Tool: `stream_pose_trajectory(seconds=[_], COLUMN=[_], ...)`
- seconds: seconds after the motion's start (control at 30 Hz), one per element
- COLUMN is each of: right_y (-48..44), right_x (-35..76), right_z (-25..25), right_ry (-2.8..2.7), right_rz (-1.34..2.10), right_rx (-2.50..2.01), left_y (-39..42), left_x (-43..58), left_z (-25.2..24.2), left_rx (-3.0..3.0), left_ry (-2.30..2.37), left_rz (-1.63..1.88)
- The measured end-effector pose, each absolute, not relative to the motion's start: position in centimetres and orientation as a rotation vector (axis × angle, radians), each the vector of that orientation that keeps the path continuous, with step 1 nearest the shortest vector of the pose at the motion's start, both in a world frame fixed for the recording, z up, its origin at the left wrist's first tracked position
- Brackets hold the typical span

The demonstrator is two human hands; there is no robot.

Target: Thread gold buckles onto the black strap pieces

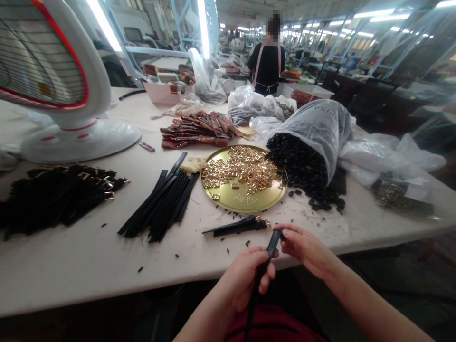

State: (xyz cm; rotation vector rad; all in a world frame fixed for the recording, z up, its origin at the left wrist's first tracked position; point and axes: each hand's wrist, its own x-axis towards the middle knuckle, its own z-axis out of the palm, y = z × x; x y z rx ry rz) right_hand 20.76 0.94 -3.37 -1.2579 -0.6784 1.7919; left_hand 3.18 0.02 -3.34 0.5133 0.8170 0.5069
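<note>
Left hand (247,271) closed round black strap (273,243), held at near edge of desk (171,280); upper end pinched by right hand (302,244). Strap judged light, bendable, hardly fragile; best gripped across flat faces, just below upper end.

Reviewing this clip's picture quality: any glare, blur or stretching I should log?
Head view: light tubes burn out to white; head view: the gold tray carries a soft sheen; head view: the fan at the left edge looks stretched, the far background hazy; head view: left hand, right hand and black strap are slightly soft but readable.
</note>
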Motion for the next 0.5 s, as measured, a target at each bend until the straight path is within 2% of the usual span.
stream_pose_trajectory(seconds=[0.27, 0.5], right_y=[0.83, 1.10], right_x=[21.36, 21.67], right_z=[-3.71, -4.01], right_ry=[-0.845, -1.033], right_rz=[1.691, 1.652], right_rx=[-1.364, -1.442], left_y=[-0.50, -0.11], left_x=[3.28, 3.02], left_z=[-3.20, -3.75], left_rx=[0.579, 0.875], left_ry=[0.862, 1.002], left_rz=[0.485, 0.456])
